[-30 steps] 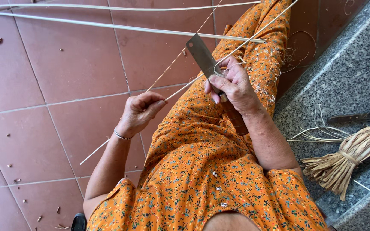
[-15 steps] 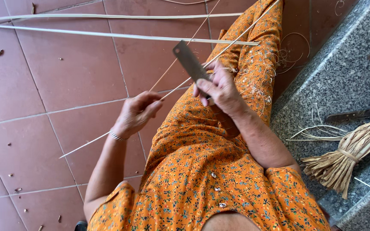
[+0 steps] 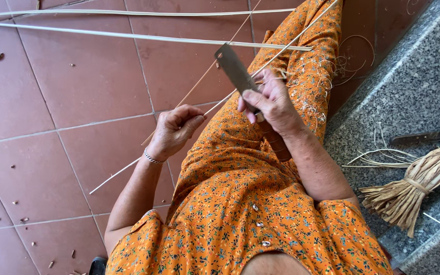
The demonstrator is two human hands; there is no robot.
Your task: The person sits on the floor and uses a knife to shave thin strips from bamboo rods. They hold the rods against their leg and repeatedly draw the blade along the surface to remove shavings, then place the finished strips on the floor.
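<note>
My left hand point(image 3: 174, 130) pinches a thin pale cane strip point(image 3: 215, 107) that runs from the floor at lower left up across my lap to the upper right. My right hand point(image 3: 270, 100) grips a flat metal knife point(image 3: 234, 71), its blade pointing up and left and resting against the strip just above my fingers. A second thin strip point(image 3: 204, 76) crosses beside it. Curly pale shavings point(image 3: 311, 81) lie on my orange flowered dress point(image 3: 260, 203) over my knee.
Two long pale canes point(image 3: 128, 36) lie across the red tiled floor point(image 3: 52, 102) at the top. On the grey stone step point(image 3: 408, 91) to the right lie a tied bundle of dried fibre point(image 3: 418, 183), loose strands and a dark-handled tool point(image 3: 418, 137).
The strip has slid further down and left through my left hand. My right hand and the knife have shifted slightly left along it, and the view has moved a little.
</note>
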